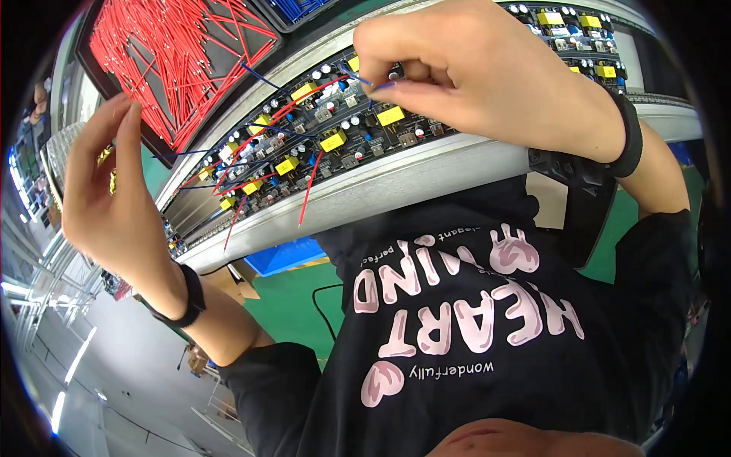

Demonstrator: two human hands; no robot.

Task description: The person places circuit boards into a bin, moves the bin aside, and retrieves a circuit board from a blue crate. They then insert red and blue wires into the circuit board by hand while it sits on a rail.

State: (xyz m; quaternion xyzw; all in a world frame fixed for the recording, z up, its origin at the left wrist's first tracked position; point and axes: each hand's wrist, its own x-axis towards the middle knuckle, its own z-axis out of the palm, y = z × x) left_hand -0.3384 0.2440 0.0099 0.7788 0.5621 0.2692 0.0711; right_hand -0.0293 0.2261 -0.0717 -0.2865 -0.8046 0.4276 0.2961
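Observation:
My right hand (487, 84) is over the circuit boards, thumb and forefinger pinched on a thin blue wire (357, 77). Below the pinch lies a panel of dark circuit boards (350, 146) with yellow transformers and small round capacitors. Several red wires (308, 194) and dark blue wires (266, 80) stick out from the left part of the boards. At the left, my left hand (114, 190) is raised beside the red wires, its thumb and forefinger tips close together. Whether anything thin is between those tips cannot be made out.
A dark tray (164, 148) holds many loose red wires (152, 53) at the far left. Behind it, another tray carries blue wires (297, 9). A metal rail (426, 164) runs along the boards' near side. More boards (579, 30) sit at the far right. A blue bin (282, 257) stands below the rail.

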